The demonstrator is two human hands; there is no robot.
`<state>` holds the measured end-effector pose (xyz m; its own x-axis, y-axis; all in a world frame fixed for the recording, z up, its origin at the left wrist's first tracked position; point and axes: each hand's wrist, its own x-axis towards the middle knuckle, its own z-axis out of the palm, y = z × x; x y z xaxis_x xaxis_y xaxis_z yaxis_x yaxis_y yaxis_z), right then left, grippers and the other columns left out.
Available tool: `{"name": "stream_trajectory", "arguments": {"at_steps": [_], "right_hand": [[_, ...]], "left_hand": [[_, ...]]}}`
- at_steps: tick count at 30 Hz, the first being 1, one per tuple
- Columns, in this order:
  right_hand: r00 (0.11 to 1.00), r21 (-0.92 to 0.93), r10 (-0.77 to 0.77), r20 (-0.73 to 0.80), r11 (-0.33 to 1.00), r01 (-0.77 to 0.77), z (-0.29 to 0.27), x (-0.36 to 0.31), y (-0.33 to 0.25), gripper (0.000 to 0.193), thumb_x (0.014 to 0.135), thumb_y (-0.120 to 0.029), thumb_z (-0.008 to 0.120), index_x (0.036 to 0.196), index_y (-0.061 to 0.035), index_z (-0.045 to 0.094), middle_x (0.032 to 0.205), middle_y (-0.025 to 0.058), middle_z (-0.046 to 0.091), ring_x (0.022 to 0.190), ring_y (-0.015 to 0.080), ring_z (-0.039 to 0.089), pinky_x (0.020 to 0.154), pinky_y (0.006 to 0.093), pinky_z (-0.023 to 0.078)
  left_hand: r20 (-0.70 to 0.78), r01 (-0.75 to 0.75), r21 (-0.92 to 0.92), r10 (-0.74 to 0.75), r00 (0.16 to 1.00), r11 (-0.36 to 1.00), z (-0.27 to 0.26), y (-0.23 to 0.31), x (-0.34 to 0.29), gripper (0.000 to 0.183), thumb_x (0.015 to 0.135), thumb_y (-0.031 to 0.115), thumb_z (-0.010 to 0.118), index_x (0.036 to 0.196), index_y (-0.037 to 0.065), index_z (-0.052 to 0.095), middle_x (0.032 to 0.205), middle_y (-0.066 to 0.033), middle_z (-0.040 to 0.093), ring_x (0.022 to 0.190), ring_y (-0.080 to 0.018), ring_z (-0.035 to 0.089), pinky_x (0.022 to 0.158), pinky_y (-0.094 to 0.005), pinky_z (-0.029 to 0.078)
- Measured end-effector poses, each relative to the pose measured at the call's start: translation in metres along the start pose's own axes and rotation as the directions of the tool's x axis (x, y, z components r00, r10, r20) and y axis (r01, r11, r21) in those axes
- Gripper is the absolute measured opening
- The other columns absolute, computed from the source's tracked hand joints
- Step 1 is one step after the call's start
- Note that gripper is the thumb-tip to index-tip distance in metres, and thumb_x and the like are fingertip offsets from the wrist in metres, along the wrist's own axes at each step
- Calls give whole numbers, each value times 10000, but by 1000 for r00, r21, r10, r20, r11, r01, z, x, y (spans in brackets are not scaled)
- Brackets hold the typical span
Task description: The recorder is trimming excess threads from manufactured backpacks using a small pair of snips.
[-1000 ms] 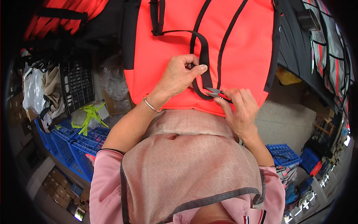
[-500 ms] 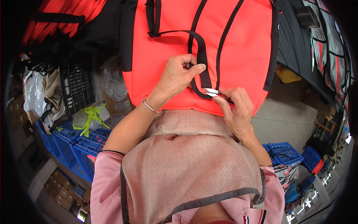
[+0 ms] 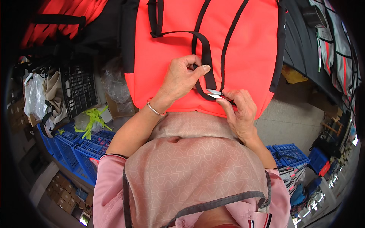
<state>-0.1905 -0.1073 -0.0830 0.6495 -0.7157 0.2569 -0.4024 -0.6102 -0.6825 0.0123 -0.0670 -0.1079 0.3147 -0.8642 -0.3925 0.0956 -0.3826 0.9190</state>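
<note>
A bright coral-red bag (image 3: 167,49) with black side panels lies spread in front of me. Black webbing strap (image 3: 205,49) loops across its face, and its lower part curls between my hands. My left hand (image 3: 181,76) pinches the strap between thumb and bent fingers. Held in my right hand (image 3: 242,110) is a small pair of thread snips (image 3: 215,94). Its pale blades point left, slightly parted, right at the strap's lower bend near the bag's bottom edge. The handles are mostly hidden by my fingers.
At left stand blue plastic crates (image 3: 78,148), a black crate (image 3: 80,91), clear plastic wrapping (image 3: 35,93) and neon-yellow strips (image 3: 92,121). More red pieces (image 3: 64,22) lie far left. Grey-and-black bags (image 3: 332,53) are far right, with another blue crate (image 3: 291,155) at lower right.
Almost nothing differs. The snips and my right hand have shifted very slightly; my left hand keeps its pinch on the strap.
</note>
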Motion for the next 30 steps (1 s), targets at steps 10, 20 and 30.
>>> {"name": "stream_trajectory", "arguments": {"at_steps": [10,20,30], "right_hand": [[973,-289,-207,-104,942,170,8,-3,1,285,692,-188,835,890,-66,670,791,24,607,614,181,504,520,311,389],[944,-436,-309,-115,870,232,9,-2,4,294,730,-264,812,923,-80,689,808,5,605,611,162,476,515,298,345],[985,193,172,22,966,-173,-5,7,6,229,717,-92,826,846,-17,652,773,73,634,651,209,579,559,313,457]], "left_hand": [[-18,-2,-35,2,1000,999,1,-2,1,172,884,150,714,833,-4,656,599,14,549,483,-30,462,423,-235,336],[13,25,-61,-24,1000,998,0,0,1,173,893,148,704,844,-7,643,637,-5,581,518,-47,525,428,-223,414],[56,42,-61,-39,998,997,-4,1,3,188,903,163,699,828,1,639,651,3,583,532,-49,521,435,-222,433]]}}
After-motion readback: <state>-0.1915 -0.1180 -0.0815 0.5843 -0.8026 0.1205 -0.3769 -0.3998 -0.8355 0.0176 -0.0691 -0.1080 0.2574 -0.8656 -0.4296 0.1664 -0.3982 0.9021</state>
